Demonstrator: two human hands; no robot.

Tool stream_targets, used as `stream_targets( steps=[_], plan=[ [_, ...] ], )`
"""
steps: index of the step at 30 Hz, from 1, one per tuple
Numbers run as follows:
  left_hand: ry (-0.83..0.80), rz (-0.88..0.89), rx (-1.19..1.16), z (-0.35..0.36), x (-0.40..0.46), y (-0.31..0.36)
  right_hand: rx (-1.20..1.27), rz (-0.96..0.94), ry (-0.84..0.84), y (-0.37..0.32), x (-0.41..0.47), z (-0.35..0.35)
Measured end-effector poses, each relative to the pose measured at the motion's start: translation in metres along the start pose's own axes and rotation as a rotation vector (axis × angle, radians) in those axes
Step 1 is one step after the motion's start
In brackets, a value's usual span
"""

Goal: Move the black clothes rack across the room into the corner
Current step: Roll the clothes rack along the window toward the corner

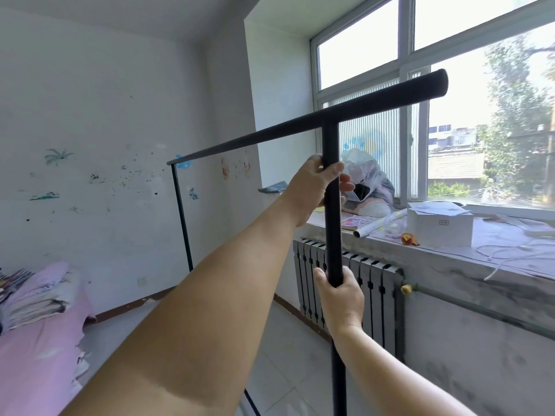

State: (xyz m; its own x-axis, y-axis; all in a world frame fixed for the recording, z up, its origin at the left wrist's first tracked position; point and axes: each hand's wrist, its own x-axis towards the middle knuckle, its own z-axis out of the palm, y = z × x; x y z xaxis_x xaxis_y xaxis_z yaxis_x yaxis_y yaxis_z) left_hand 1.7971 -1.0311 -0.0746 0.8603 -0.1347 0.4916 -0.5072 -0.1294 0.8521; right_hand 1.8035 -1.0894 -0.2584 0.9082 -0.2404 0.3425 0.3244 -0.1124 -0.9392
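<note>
The black clothes rack (332,229) stands right in front of me, its near upright post running down the middle of the view. Its top bar slants from upper right toward the far white wall, where the thin far post drops to the floor. My left hand (312,187) grips the near post just under the top bar. Lower on the same post, my right hand (339,298) is wrapped around it at radiator height. No clothes hang on the rack. Its base is mostly out of view; one black foot rail shows at the bottom edge.
A grey radiator (372,295) sits under a long window sill (480,259) on the right, cluttered with a white box (440,225), a plastic bag (365,181), paper rolls and cables. A pink bed (33,349) with folded bedding lies at the left. Tiled floor runs between them toward the far corner.
</note>
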Motion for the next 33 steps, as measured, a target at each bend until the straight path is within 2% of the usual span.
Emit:
stream_targets(
  steps=[2, 4, 9, 15, 19, 22, 26, 28, 30, 33],
  plan=[
    [-0.014, -0.034, -0.128, 0.002, 0.007, -0.005, -0.003, 0.129, -0.024, 0.013, 0.006, 0.001],
    [-0.030, -0.062, -0.201, 0.007, 0.013, -0.011, 0.021, 0.175, -0.050, 0.021, 0.016, 0.003],
    [0.130, -0.050, -0.053, 0.016, 0.028, -0.021, 0.049, 0.139, -0.059, 0.031, 0.041, 0.016],
    [0.302, -0.023, 0.060, -0.012, 0.037, -0.039, 0.077, 0.121, -0.151, 0.042, 0.055, 0.056],
    [0.332, -0.066, 0.113, -0.024, 0.047, -0.046, 0.079, 0.113, -0.199, 0.046, 0.069, 0.074],
    [0.344, -0.087, 0.268, -0.032, 0.057, -0.050, 0.097, 0.130, -0.219, 0.051, 0.085, 0.082],
    [0.514, 0.134, 0.624, -0.057, 0.071, -0.045, 0.105, 0.136, -0.216, 0.055, 0.102, 0.084],
    [0.485, 0.151, 0.805, -0.074, 0.085, -0.035, 0.109, 0.135, -0.229, 0.057, 0.105, 0.084],
    [0.348, 0.105, 0.959, -0.086, 0.101, -0.023, 0.124, 0.134, -0.254, 0.059, 0.107, 0.085],
    [0.134, 0.046, 0.954, -0.097, 0.121, -0.012, 0.144, 0.136, -0.269, 0.060, 0.110, 0.082]
  ],
)
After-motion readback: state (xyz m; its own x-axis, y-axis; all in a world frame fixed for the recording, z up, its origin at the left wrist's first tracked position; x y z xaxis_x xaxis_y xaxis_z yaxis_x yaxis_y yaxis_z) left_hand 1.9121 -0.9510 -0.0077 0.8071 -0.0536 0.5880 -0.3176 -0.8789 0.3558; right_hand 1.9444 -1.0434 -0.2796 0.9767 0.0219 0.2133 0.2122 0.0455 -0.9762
